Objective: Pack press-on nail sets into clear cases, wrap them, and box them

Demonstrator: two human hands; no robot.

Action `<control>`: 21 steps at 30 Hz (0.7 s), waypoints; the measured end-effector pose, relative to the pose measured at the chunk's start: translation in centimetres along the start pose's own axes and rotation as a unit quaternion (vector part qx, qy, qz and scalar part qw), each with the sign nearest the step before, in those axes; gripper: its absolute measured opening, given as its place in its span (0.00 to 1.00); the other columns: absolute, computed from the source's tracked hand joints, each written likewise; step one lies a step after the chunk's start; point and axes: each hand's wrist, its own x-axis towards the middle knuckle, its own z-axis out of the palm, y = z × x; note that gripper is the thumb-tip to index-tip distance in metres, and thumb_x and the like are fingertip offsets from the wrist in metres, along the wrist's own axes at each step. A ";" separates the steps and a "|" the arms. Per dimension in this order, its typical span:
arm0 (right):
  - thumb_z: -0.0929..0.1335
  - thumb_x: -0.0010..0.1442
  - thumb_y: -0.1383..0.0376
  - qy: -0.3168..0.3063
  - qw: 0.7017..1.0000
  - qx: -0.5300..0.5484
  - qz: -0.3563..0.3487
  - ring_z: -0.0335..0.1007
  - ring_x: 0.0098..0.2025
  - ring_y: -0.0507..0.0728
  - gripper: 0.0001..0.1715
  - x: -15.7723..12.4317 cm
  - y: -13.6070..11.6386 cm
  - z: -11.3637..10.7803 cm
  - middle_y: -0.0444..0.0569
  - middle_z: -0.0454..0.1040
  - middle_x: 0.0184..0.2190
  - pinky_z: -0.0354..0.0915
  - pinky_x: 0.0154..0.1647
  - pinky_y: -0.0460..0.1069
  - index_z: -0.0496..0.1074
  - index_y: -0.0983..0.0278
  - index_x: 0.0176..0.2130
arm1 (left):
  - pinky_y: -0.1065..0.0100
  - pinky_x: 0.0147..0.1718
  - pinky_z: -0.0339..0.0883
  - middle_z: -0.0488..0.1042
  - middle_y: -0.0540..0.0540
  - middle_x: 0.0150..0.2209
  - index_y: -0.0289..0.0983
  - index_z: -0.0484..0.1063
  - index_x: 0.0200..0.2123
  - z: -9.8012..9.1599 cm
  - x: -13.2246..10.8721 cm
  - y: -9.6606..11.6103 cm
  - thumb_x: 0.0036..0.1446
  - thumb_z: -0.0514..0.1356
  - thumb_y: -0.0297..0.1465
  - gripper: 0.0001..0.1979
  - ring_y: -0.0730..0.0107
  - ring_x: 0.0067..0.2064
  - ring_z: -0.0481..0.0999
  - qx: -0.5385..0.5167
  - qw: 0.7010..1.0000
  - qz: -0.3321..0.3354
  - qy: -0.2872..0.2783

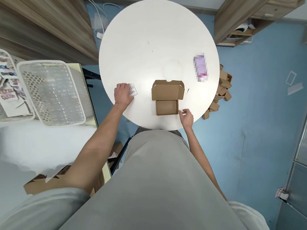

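Observation:
On the white round table [164, 30] a brown cardboard box [167, 107] lies in front of me, its lid [168, 91] folded back away from me. The inside of the box shows bare cardboard. To the left of it my left hand [122, 95] rests near the table edge, closed on a small whitish printed packet [133, 89], part of which sticks out past the fingers. My right hand [187, 118] is at the right side of the box, fingers curled with the tips close to its wall. Whether they touch it or hold anything is too small to make out.
A pixelated purple item [200, 67] lies at the table's right. Folded cardboard boxes [222, 87] are heaped beyond the right edge. On the left stand a plastic basket [52, 93] and another basket [4, 123] of printed packets. Another cardboard box [35, 186] sits lower left.

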 end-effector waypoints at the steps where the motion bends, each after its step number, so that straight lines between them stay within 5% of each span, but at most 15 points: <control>1: 0.68 0.75 0.51 -0.005 1.000 0.003 0.002 0.82 0.51 0.65 0.19 -0.2 0.2 0.1 0.55 0.85 0.53 0.72 0.55 0.57 0.75 0.61 0.54 | 0.41 0.72 0.62 0.71 0.32 0.68 0.37 0.70 0.65 0.3 -0.8 0.3 0.58 0.64 0.27 0.31 0.37 0.72 0.63 0.000 1.000 -0.003 0.001; 10: 0.67 0.75 0.53 -0.054 0.998 -0.011 -0.033 0.81 0.57 0.66 0.17 2.0 1.1 0.7 0.56 0.85 0.54 0.72 0.56 0.58 0.76 0.60 0.55 | 0.49 0.74 0.61 0.67 0.32 0.72 0.36 0.65 0.71 4.9 -9.3 3.0 0.61 0.64 0.29 0.35 0.43 0.74 0.63 -0.020 0.999 -0.026 -0.018; 21: 0.71 0.73 0.50 -0.142 0.984 -0.082 -0.069 0.83 0.53 0.68 0.19 5.3 1.1 1.3 0.57 0.87 0.50 0.73 0.53 0.57 0.77 0.60 0.54 | 0.43 0.77 0.54 0.55 0.30 0.81 0.36 0.60 0.77 6.3 -10.5 6.3 0.61 0.62 0.28 0.41 0.42 0.82 0.51 -0.044 0.996 -0.079 0.013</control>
